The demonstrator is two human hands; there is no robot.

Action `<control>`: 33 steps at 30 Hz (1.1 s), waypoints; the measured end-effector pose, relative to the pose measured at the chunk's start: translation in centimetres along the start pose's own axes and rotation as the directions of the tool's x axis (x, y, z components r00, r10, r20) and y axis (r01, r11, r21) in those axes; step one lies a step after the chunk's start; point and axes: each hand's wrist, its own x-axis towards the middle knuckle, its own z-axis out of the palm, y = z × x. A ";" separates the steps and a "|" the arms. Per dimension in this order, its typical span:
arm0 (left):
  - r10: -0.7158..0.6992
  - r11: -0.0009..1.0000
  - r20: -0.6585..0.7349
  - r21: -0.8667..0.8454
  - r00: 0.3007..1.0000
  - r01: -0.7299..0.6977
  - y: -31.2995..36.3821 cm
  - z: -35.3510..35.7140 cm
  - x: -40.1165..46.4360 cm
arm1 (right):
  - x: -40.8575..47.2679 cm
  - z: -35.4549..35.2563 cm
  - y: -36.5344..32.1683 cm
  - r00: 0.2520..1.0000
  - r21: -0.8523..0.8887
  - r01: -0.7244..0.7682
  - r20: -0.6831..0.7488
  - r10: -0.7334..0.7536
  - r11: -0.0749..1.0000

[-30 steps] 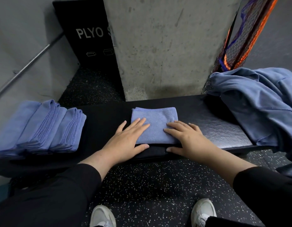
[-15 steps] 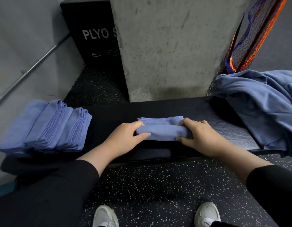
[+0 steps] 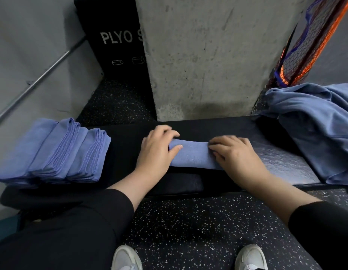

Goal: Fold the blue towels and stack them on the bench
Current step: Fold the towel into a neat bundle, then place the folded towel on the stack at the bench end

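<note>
While your left hand (image 3: pixel 156 151) and right hand (image 3: pixel 232 152) pinch the half-folded towel (image 3: pixel 194 156), folded stacks (image 3: pixel 56 151) wait on the bench (image 3: pixel 282 162); the unfolded pile (image 3: pixel 315 121) remains.

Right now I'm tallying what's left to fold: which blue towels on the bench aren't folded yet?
The crumpled heap at the bench's right end. The stack at the left end is folded, and both hands hold the middle towel, already folded narrow.

Soft matt cloth towel (image 3: pixel 192 154) lies on a bench (image 3: pixel 282 162) of faintly glossy, grained black padding.
</note>
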 end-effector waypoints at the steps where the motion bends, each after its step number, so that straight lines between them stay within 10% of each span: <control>1: 0.120 0.990 0.047 0.075 0.992 -0.123 0.0 0.0 0.0 | -0.6 0.3 0.1 1.000 0.007 0.013 0.015 -0.013 1.000; 6: 0.094 0.939 0.499 0.244 0.861 -0.244 -0.6 0.6 -1.3 | -2.1 0.0 1.4 0.951 0.091 -0.074 0.308 0.043 0.993; 14: 0.014 0.970 0.403 0.216 0.915 -0.110 -0.3 0.4 -1.2 | -1.1 -1.0 2.3 0.932 0.432 -0.307 0.316 0.176 0.848; 18: -0.114 0.979 0.296 -0.130 0.948 0.159 0.8 -1.0 -1.2 | 0.5 -2.7 0.8 0.895 0.619 -0.445 0.302 0.327 0.647; 25: -0.333 0.389 0.501 -0.699 0.799 0.600 2.1 -4.8 -2.0 | 3.4 -5.0 -2.4 0.724 0.790 -0.613 0.546 0.421 0.029; 33: -0.482 0.234 0.433 -0.775 0.762 0.588 0.8 -8.7 -4.2 | 5.2 -5.5 -6.9 0.724 0.750 -0.607 0.658 0.205 -0.263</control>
